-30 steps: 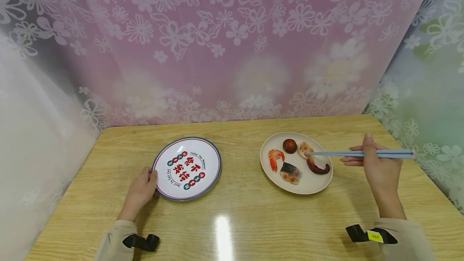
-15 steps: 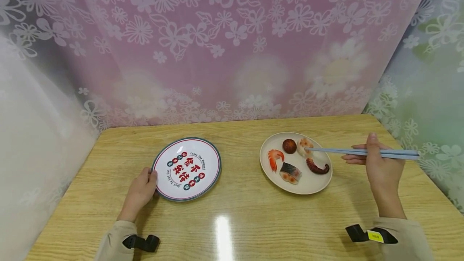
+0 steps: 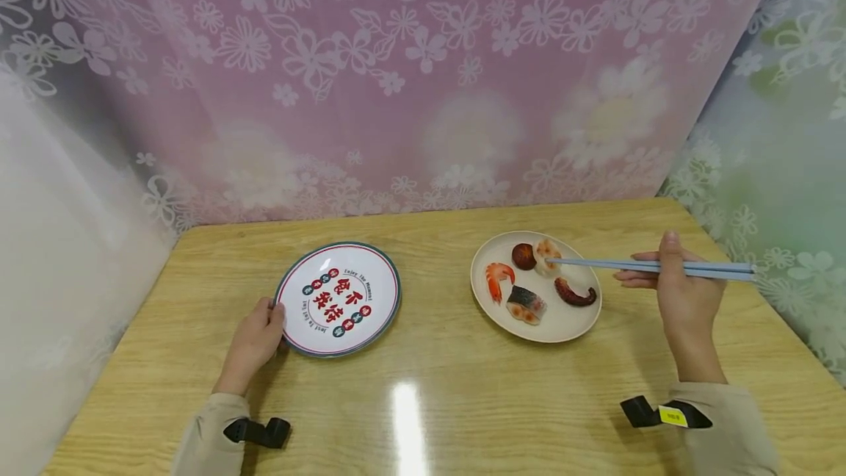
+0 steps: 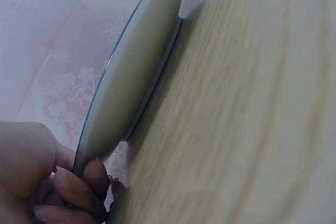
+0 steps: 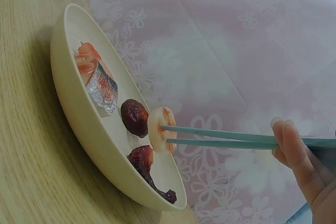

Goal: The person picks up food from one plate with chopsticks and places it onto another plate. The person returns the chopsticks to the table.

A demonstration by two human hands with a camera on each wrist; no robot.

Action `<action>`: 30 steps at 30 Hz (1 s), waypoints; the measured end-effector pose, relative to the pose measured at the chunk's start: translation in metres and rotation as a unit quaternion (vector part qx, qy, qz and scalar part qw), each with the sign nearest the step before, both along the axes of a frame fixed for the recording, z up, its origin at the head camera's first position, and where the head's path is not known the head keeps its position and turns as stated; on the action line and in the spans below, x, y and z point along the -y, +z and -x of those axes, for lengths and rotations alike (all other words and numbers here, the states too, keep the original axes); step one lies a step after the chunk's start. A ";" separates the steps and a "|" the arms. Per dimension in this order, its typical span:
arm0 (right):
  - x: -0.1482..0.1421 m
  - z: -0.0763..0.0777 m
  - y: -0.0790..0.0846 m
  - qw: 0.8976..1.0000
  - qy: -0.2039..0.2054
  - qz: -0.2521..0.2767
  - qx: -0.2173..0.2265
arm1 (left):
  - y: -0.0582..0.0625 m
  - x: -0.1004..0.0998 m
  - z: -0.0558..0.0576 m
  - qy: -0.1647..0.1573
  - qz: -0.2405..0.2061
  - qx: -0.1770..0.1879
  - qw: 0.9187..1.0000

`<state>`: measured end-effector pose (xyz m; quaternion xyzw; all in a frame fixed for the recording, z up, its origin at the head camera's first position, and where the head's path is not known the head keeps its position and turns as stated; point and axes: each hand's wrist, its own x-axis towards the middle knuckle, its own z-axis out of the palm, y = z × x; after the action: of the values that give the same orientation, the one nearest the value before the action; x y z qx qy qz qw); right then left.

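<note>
My left hand pinches the left rim of a white plate with a blue-green edge and red lettering; in the left wrist view the thumb is above and curled fingers are below. In my right hand is a pair of light blue chopsticks. Their tips are on a pale, browned scallop piece, which stands tilted beside a round brown mushroom on the cream plate. A shrimp, a fish piece and a dark octopus tentacle lie on that plate too.
Both plates are on a wooden table, the cream one to the right of the white one. A pink floral curtain hangs behind the table's far edge, with pale curtains at both sides. Each wrist wears a black camera strap.
The chopstick tips and the scallop piece have moved away from the tentacle, up and left toward the mushroom. The left hand keeps its hold on the white plate.
</note>
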<state>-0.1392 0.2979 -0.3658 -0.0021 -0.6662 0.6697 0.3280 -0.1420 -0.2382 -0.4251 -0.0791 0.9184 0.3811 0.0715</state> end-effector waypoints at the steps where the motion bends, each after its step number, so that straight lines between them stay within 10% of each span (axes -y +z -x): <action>1: 0.001 0.000 0.000 1.000 0.003 0.002 -0.002 | 0.000 0.000 0.000 0.001 0.001 -0.001 1.000; 30: 0.013 0.000 0.000 0.999 0.003 0.021 0.024 | -0.001 -0.003 0.000 0.013 0.007 -0.004 1.000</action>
<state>-0.1389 0.2845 -0.3659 -0.0234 -0.6595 0.6843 0.3102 -0.1419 -0.2355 -0.4266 -0.0898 0.9200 0.3763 0.0623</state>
